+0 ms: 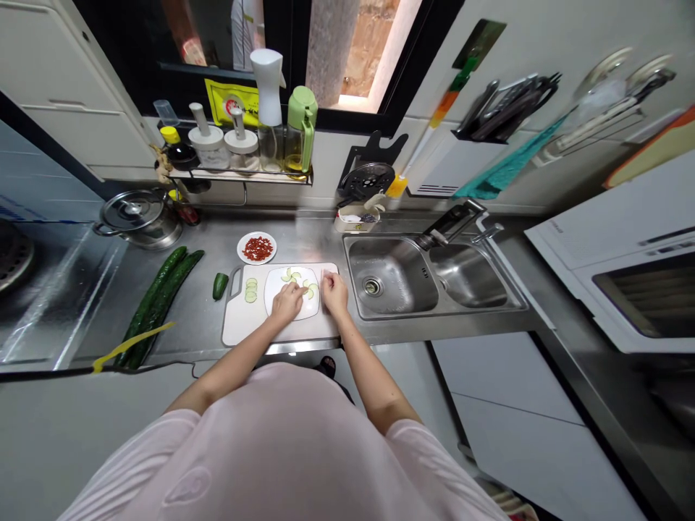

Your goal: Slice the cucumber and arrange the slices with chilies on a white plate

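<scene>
A white plate [270, 295] with rounded corners lies on a light cutting board [244, 327]. Pale green cucumber slices [293, 276] are set out on it in small fans. Over the plate, my left hand [287, 302] has its fingers closed together, their tips at a cucumber slice on the right side. My right hand [334, 292] is curled in at the plate's right edge, above the board; whatever its fingers hold is hidden. A short row of cucumber slices [250, 291] rests on the board left of the plate.
A dish of chopped red chilies [257, 248] stands behind the board. To the left lie a cucumber stub [220, 286] and long cucumbers [160, 304], with a lidded pot [138, 217] beyond. A double sink [391, 278] adjoins on the right. Bottles and jars fill a wall rack [244, 176].
</scene>
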Available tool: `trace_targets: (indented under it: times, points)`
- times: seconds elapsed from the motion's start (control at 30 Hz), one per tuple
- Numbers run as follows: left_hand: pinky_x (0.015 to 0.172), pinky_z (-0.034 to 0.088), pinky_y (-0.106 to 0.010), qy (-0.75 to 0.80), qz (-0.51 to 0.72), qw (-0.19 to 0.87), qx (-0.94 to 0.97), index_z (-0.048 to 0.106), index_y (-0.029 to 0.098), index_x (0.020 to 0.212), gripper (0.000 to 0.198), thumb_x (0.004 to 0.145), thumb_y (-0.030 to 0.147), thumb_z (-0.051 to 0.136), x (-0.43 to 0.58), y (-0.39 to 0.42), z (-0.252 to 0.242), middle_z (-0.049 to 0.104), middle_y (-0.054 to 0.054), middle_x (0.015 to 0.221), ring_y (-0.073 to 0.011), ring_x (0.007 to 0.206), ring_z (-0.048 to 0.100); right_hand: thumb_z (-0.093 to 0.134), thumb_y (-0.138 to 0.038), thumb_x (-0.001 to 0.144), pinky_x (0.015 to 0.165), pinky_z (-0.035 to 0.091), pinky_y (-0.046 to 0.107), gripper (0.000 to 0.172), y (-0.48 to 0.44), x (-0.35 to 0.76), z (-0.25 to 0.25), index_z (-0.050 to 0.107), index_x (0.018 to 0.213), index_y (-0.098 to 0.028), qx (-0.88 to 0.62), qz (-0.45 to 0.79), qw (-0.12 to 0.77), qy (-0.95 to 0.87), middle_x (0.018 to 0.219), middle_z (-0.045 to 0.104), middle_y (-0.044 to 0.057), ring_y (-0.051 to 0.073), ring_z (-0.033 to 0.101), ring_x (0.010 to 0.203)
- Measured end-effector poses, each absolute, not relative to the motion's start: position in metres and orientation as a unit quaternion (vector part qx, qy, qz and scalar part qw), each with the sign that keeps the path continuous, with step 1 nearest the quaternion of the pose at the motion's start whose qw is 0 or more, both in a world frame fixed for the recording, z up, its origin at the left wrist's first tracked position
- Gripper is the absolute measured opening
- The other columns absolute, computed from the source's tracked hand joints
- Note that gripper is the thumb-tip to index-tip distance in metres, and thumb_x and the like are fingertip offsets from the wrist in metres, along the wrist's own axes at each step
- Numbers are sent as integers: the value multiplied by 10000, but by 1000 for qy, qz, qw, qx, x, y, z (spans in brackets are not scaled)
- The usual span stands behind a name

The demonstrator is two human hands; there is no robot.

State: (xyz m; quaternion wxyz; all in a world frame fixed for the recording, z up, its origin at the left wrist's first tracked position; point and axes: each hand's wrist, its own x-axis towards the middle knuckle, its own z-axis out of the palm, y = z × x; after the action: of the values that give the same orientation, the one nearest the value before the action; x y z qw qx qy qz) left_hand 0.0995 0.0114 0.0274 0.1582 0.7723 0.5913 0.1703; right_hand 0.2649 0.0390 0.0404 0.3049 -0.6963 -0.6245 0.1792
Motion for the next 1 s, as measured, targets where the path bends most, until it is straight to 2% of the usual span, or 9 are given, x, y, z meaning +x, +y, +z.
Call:
trace_targets:
  times: [0.13,0.27,0.6,0.83,1.0]
  points:
    - [827,420,-272,581,241,178,757,617,245,1098,319,886,235,379,88,-17,35,561,-58,975,-167,948,502,350,-325,867,729,399,244,267,27,272,58,566,907,-173,-661,175,400,-611,822,580,33,147,518,755]
    - [808,424,-266,608,270,190,722,631,248,1062,303,887,267,385,69,-46,33,577,-49,947,-162,918,520,404,-331,845,662,400,239,243,12,278,64,578,874,-164,-640,187,444,-599,764,559,22,137,501,683]
    - [818,414,-300,768,255,118,575,604,230,1071,295,843,312,436,-2,-37,22,593,-59,1006,-199,930,537,441,-342,828,632,415,251,253,-12,272,43,585,936,-164,-643,223,432,-592,731,559,17,138,500,639]
    - [840,382,-402,840,157,105,509,594,202,1026,365,778,453,502,-20,-19,15,566,-106,1035,-277,984,526,442,-350,828,638,416,254,265,-14,266,39,592,950,-169,-638,226,420,-605,718,556,11,142,506,645]
    - [871,347,-447,849,138,116,497,594,208,1001,370,768,479,500,-17,-12,11,562,-111,1028,-293,1007,517,440,-349,834,638,415,249,262,-17,263,38,591,955,-173,-633,234,416,-609,724,556,6,137,507,643]
